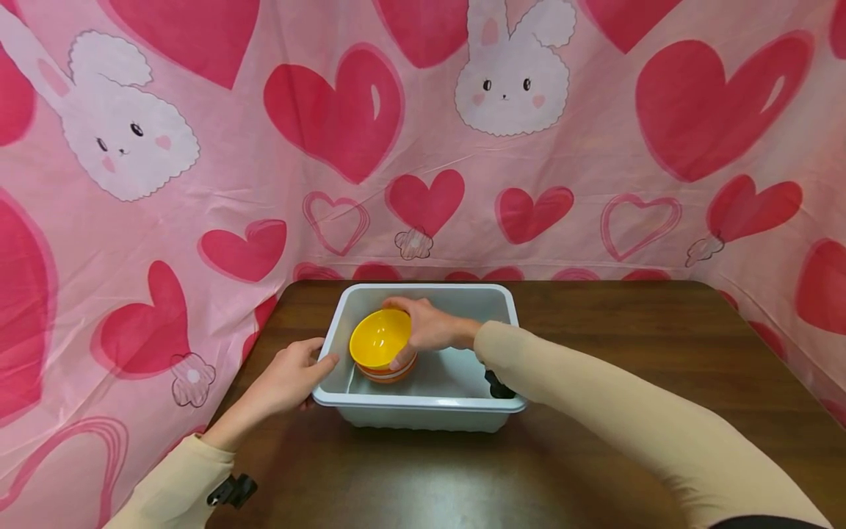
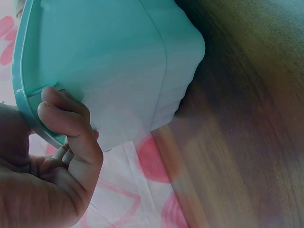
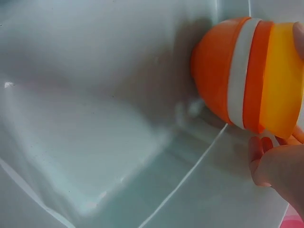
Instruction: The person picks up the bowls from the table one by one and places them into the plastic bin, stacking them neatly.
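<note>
A light grey plastic bin stands on the table, and my left hand grips its left rim. In the left wrist view, the fingers curl under that rim against the bin's outer wall. Inside, toward the left, is a stack of nested bowls. A yellow bowl tops it, tilted slightly, with my right hand holding it by the rim between thumb and fingers. Below the yellow bowl, the right wrist view shows an orange band, a white bowl and an orange bowl at the bottom.
The dark brown wooden table extends to both sides of the bin and in front of it. Pink fabric with hearts and rabbits hangs behind and at the sides. A small black camera sits on the left sleeve.
</note>
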